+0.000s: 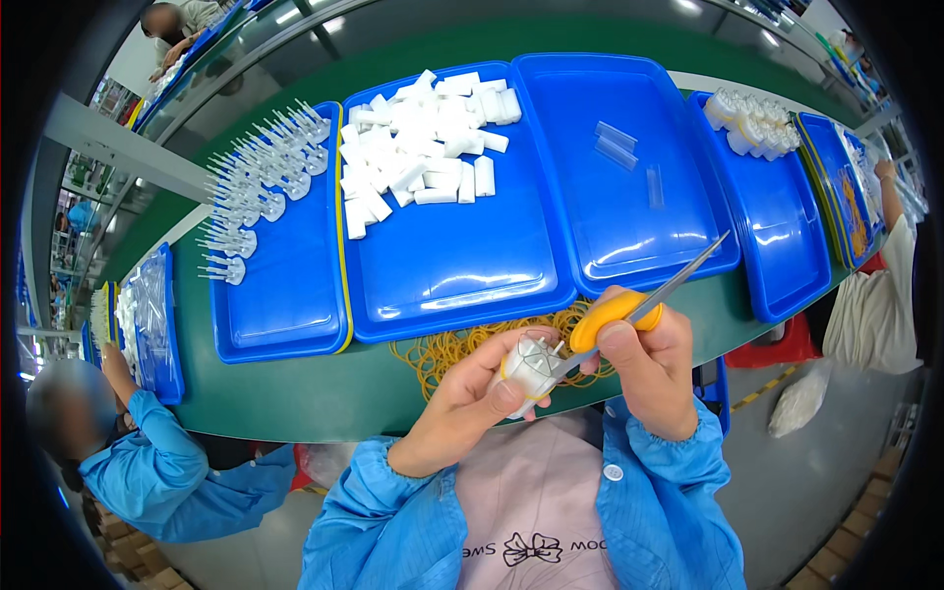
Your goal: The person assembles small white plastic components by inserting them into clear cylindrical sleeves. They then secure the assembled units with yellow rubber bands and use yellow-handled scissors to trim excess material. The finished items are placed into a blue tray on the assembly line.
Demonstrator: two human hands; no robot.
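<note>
In front of my chest, my left hand [470, 391] grips a small white plastic assembly [534, 364], which has short prongs at its top and a yellow rubber band round it. Thin dark lines, like wire or thread, loop over its upper end. My right hand [649, 369] holds scissors [608, 320] by their orange handles. One pointed metal blade reaches up and to the right, away from the assembly. A second grey metal strip lies between the handles and the assembly; I cannot tell whether it touches. Just beyond my hands, yellow rubber bands [423, 367] lie heaped on the green table.
Blue trays line the table: one with pronged white pieces [258, 192], one with white cylinders [438, 147], one with several clear plastic pieces [618, 146], one with banded white assemblies [752, 126]. A co-worker in a blue sleeve [162, 433] sits left; another person's arm [897, 197] shows right.
</note>
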